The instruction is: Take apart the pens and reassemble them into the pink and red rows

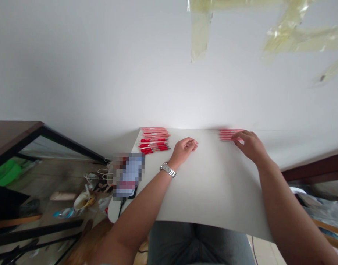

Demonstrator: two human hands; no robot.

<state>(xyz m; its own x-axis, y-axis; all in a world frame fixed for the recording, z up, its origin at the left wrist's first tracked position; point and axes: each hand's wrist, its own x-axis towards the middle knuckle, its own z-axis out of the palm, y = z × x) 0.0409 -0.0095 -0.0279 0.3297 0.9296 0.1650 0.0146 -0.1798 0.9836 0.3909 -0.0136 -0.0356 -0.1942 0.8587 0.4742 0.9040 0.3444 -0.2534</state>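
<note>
A white table [207, 191] stands against a white wall. Several red pens [155, 140] lie in a row at its far left. A second bunch of red pens [228, 134] lies at the far right, smeared by motion. My right hand [248, 145] rests on that bunch, its fingers curled over the pens. My left hand [184, 149], with a metal watch [168, 169] on the wrist, sits loosely curled on the table just right of the left row, touching no pen.
A blurred-out phone [128, 176] lies at the table's left edge. A dark shelf [17, 136] and cluttered floor items [83, 200] are to the left. Yellowed tape strips [292, 33] hang on the wall. A dark wooden rail [312, 169] runs at right.
</note>
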